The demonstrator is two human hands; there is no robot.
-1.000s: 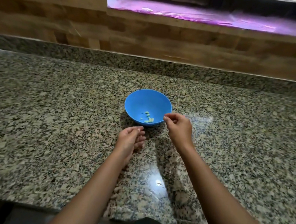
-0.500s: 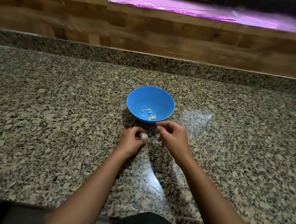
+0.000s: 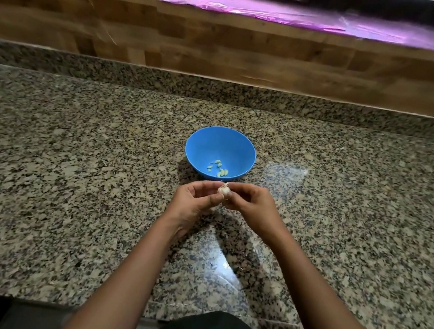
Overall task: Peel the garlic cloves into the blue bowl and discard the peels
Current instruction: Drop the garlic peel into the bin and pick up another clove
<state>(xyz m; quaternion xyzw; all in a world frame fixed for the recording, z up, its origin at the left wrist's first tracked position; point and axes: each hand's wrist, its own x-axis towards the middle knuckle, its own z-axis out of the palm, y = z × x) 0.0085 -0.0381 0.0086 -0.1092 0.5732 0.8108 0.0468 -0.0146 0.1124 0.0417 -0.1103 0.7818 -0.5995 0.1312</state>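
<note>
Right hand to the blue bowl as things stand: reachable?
Probably yes. The right hand sits just in front of the blue bowl with nothing between them, though with the left hand it holds a garlic clove.

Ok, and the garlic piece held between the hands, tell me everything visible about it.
The garlic piece is small, rounded and whitish, with dry papery skin and a wispy brownish tuft at its top. It is held off the granite counter, just in front of the blue bowl. The left hand pinches it from the left and the right hand from the right. Its underside is hidden by fingers.
</note>
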